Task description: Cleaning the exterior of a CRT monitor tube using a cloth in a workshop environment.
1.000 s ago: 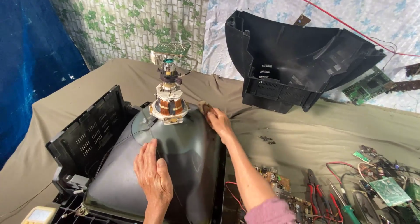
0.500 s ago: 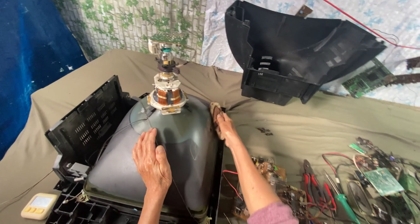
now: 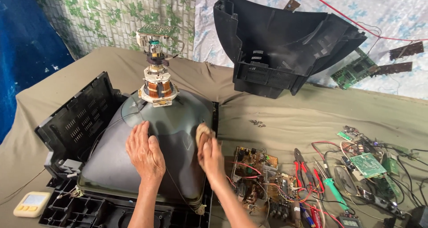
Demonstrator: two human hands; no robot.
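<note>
A grey picture tube (image 3: 178,121) lies face down in a black front frame (image 3: 76,121), its neck with a copper coil (image 3: 158,87) and a small circuit board (image 3: 156,30) pointing up. My left hand (image 3: 145,152) rests flat on the glass, fingers spread. My right hand (image 3: 209,152) presses a small tan pad (image 3: 203,132) against the tube's right side near the frame edge.
A black rear television shell (image 3: 285,45) stands at the back. A main circuit board (image 3: 258,174) with wires lies right of the tube, then pliers (image 3: 303,172), a green-handled tool (image 3: 334,192) and small green boards (image 3: 368,163). A cream meter (image 3: 31,203) sits front left.
My right hand has slid with the tan pad from the tube's upper right shoulder down toward me along its right side. My left hand stays flat on the glass.
</note>
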